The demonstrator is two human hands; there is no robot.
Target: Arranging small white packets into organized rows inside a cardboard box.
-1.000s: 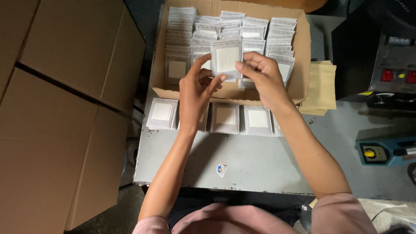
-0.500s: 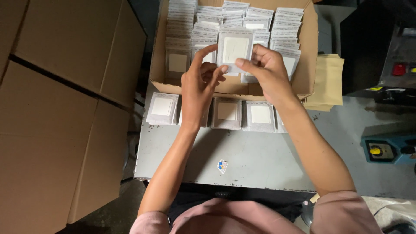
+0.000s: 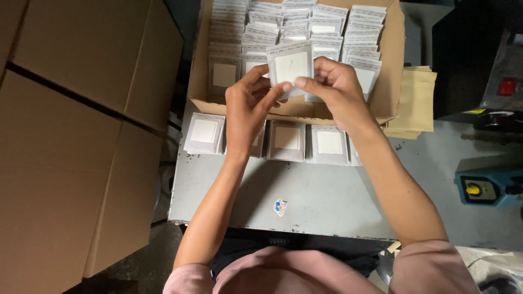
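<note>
Over the near wall of the cardboard box (image 3: 393,81), both hands pinch one small packet (image 3: 290,66): left hand (image 3: 248,106) thumb and fingers grip its lower left edge, right hand (image 3: 336,90) fingers clamp its lower right corner. Packet is upright, flat face to camera, white pad showing inside. Box behind is packed with rows of identical packets (image 3: 327,32). Below the hands, a row of packet stacks (image 3: 287,140) sits along the far edge of the grey table (image 3: 321,201). Tan bags (image 3: 417,100) lie just right of the box.
</note>
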